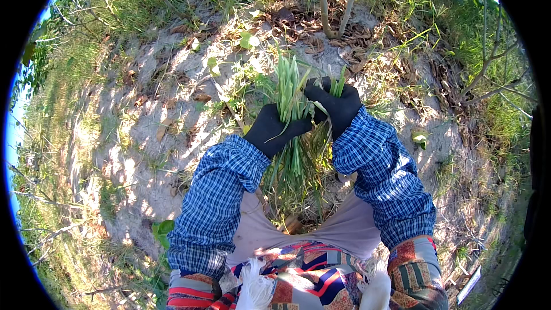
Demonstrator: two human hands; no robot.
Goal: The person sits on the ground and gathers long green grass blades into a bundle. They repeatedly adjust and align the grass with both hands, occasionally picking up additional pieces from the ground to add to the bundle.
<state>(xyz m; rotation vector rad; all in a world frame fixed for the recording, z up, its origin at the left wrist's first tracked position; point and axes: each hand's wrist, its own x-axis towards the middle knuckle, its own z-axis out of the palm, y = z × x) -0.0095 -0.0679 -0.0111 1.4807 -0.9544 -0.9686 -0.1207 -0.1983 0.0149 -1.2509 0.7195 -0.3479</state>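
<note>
My left hand (pixel 275 131), in a black glove, is closed around a bundle of cut green grass stems (pixel 289 86). The pale stem ends stick up above the fist, and the long blades hang down below it. Close on the right, my right hand (pixel 335 103), also in a black glove, grips a smaller bunch of green stems (pixel 338 85). A few strands reach across between the two hands. The fingertips of the right hand are partly hidden by the stems.
Sandy ground (pixel 163 73) with dry leaves (pixel 288 19) and grass tufts surrounds me. A forked sapling trunk (pixel 329 30) rises ahead. Bare branches (pixel 486 77) stand at the right, with more twigs at the left. A long pale object (pixel 469 285) lies at the lower right.
</note>
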